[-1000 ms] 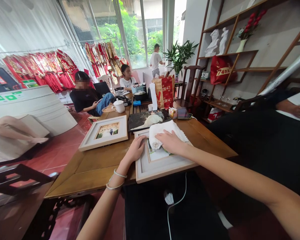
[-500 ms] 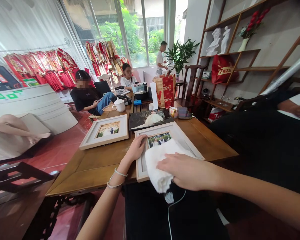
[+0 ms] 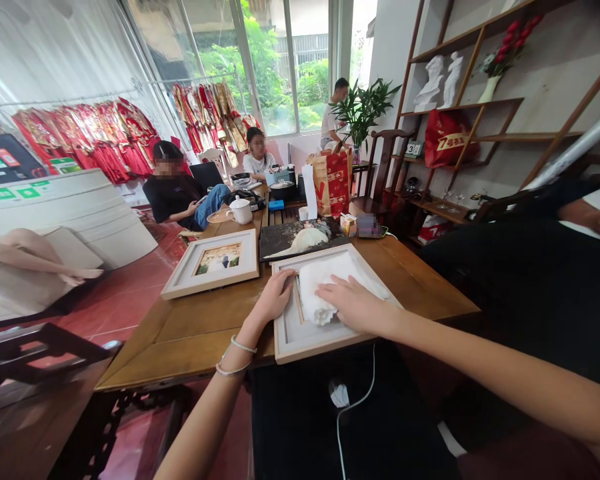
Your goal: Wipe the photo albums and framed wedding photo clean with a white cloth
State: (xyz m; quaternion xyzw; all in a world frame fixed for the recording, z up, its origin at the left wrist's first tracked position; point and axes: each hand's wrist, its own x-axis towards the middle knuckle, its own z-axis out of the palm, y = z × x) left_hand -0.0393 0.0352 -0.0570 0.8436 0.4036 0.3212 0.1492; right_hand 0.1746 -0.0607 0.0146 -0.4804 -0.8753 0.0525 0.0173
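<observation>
A light wooden picture frame (image 3: 300,350) lies on the brown table in front of me. My left hand (image 3: 274,295) grips its left edge, the thumb side resting on the frame's inner border. On the frame's glass lies a folded white towel (image 3: 314,283), covering the photo almost entirely. Over the towel is my right hand (image 3: 356,303), its fingers bent down onto the cloth and holding it. To the left lies a second picture frame (image 3: 180,283) with a photo of a couple. Behind both is a dark photo panel (image 3: 280,241) showing a white gown.
On the wooden table (image 3: 180,333) stand a white lidded mug (image 3: 240,211), a small box (image 3: 349,225) and a red-and-tan paper bag (image 3: 335,183). A white cable (image 3: 339,433) hangs below the near edge. Two people sit beyond, and another is by the window.
My right hand has pushed the towel forward, from the frame's near edge up over the photo, which is now covered. My left hand stays on the frame's left edge.
</observation>
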